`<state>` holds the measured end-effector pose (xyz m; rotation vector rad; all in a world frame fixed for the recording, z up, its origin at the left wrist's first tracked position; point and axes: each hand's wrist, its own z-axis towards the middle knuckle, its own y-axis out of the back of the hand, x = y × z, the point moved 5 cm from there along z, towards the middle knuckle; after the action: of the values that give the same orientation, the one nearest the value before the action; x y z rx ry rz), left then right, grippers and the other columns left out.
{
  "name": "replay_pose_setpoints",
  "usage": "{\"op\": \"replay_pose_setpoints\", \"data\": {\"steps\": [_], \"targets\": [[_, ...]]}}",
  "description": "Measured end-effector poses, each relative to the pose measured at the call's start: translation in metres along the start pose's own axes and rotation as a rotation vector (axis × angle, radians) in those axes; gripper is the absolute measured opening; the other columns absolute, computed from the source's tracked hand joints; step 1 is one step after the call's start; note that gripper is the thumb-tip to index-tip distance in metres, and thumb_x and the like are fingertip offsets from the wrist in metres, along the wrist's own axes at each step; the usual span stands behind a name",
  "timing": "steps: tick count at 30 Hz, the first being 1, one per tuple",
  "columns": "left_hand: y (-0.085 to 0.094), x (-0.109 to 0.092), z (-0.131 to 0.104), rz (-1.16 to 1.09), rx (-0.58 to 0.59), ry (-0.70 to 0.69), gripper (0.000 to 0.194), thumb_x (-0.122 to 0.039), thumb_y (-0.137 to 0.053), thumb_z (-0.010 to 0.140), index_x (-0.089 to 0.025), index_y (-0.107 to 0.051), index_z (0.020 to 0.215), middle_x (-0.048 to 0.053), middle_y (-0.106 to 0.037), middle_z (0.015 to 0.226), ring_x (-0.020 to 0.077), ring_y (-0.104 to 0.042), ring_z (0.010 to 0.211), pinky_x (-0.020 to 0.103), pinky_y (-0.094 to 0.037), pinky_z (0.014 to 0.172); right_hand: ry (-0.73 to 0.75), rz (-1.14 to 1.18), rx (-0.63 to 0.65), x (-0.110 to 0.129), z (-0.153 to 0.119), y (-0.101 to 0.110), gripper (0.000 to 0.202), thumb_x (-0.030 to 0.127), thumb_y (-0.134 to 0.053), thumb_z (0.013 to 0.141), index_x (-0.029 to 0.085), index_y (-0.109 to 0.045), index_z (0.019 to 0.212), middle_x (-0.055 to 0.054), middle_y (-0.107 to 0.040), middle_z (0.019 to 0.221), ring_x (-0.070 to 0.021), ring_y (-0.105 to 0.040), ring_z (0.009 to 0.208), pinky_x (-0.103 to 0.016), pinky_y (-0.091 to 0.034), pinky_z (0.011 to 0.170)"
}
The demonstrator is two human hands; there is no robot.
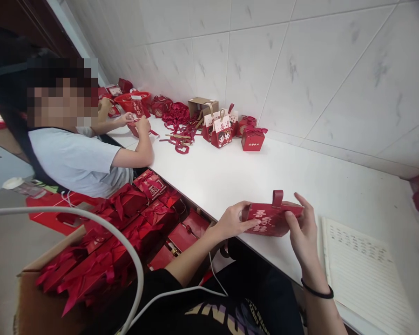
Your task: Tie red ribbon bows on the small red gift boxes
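Observation:
A red paper gift box [273, 219] with white lettering is held just above the front edge of the white table. A dark red strap loop [277, 198] stands up from its top. My left hand [234, 217] grips the box's left end, thumb across the lettered face. My right hand [303, 229] holds the right end, its thumb pressed on the front and the index finger raised off the box. The fingers behind the box are hidden. A black band circles my right wrist.
An open lined notebook [363, 270] lies right of my hand. Finished-looking boxes [222, 132], ribbons [179, 139] and a red basket [145, 96] line the wall. A co-worker [80, 158] sits left, handling a red box. Below is a carton [35, 298] of ribboned boxes; a white cable [136, 260] crosses the foreground.

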<state>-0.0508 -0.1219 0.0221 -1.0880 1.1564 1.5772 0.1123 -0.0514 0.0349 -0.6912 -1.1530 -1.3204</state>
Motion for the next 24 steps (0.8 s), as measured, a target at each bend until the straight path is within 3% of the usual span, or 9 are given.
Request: {"op": "replay_pose_setpoints", "data": {"steps": [3,7,11,15,24], "targets": [[0.011,-0.006,-0.011,-0.098,-0.126,0.057,0.041,-0.037,-0.064,0.076,-0.014,-0.057,0.108,0.007,-0.065,0.102,0.0198,-0.062,0.091,0.030,-0.051,0.081,0.006,-0.016,0.051,-0.006,-0.006,0.001,0.043,0.049,-0.048,0.087,0.019,-0.053,0.118,-0.012,-0.057,0.117,-0.0259,-0.055,0.105,-0.039,-0.048,0.085],[0.028,-0.023,-0.022,-0.142,-0.232,0.130,0.037,-0.037,-0.061,0.079,-0.014,-0.057,0.108,0.008,-0.065,0.104,0.0189,-0.064,0.084,0.025,-0.052,0.067,0.002,0.026,0.209,0.003,-0.012,-0.004,0.035,0.046,-0.045,0.090,0.022,-0.056,0.113,-0.009,-0.059,0.113,-0.0229,-0.057,0.100,-0.032,-0.050,0.078],[0.038,-0.043,-0.027,-0.176,-0.213,0.131,0.031,-0.034,-0.060,0.080,-0.013,-0.059,0.103,0.006,-0.066,0.098,0.0173,-0.064,0.079,0.023,-0.052,0.064,0.069,0.072,0.319,0.030,-0.019,-0.009,0.024,0.041,-0.047,0.091,0.023,-0.058,0.103,-0.006,-0.059,0.105,-0.0198,-0.057,0.094,-0.028,-0.049,0.078],[0.042,-0.055,-0.032,-0.193,-0.179,0.119,0.034,-0.035,-0.060,0.080,-0.014,-0.058,0.106,0.006,-0.066,0.095,0.0165,-0.064,0.075,0.023,-0.052,0.061,0.098,0.061,0.319,0.051,-0.025,-0.008,0.018,0.036,-0.046,0.092,0.023,-0.057,0.096,-0.005,-0.057,0.101,-0.0188,-0.055,0.093,-0.027,-0.047,0.077],[0.049,-0.064,-0.040,-0.185,-0.210,0.158,0.036,-0.037,-0.066,0.073,-0.016,-0.063,0.102,0.006,-0.069,0.089,0.0198,-0.065,0.072,0.026,-0.053,0.059,0.130,0.068,0.327,0.062,-0.031,-0.007,0.021,0.040,-0.044,0.092,0.023,-0.057,0.092,-0.006,-0.056,0.105,-0.0211,-0.054,0.098,-0.029,-0.047,0.080]]}}
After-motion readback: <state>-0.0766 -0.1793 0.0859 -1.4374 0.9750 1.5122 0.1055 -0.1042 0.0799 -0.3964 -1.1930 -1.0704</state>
